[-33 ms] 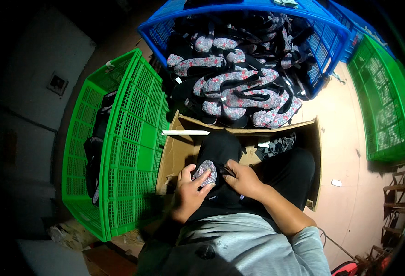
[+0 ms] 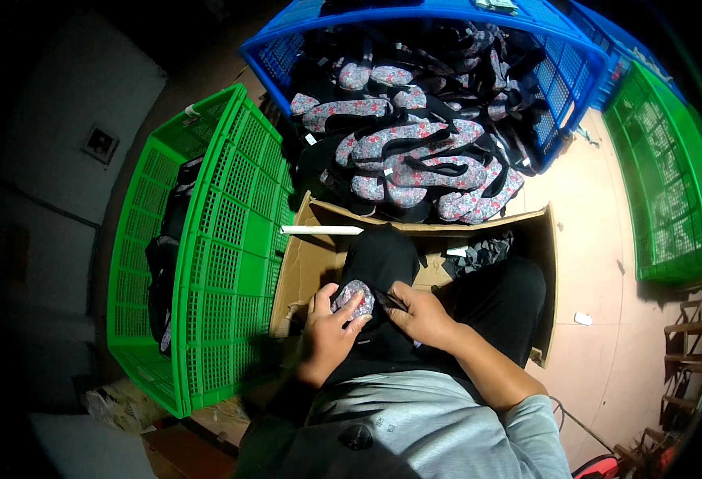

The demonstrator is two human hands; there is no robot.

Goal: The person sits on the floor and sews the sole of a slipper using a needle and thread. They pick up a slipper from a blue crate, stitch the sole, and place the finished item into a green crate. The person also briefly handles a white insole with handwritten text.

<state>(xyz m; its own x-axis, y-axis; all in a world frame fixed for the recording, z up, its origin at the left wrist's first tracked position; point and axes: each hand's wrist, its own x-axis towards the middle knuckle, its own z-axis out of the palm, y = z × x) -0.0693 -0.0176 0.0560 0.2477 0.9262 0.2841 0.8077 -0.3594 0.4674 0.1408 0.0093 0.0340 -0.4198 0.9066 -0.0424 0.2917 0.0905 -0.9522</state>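
Note:
Over my dark-trousered lap I hold a floral cloth shoe [image 2: 354, 301], grey with red flowers and black fabric. My left hand [image 2: 331, 331] grips its rounded floral end, the fingers and thumb pressed on the print. To the right, my right hand [image 2: 423, 315] pinches the black part of the shoe between thumb and fingers. Black cloth on black trousers hides where the shoe's far edge ends. Beyond my knees, a heap of similar floral shoes [image 2: 435, 172] spills from a blue plastic crate [image 2: 558, 88].
A cardboard box [image 2: 544, 263] surrounds my legs, with dark scraps [image 2: 482, 254] inside. A white stick [image 2: 321, 230] lies across its left edge. On the left, a green crate [image 2: 231, 271] holds dark pieces. Another green crate [image 2: 662, 176] and a small white object [image 2: 583, 318] are at right.
The floral end of the shoe has tilted slightly in my left hand. Both hands stay in almost the same place, still gripping.

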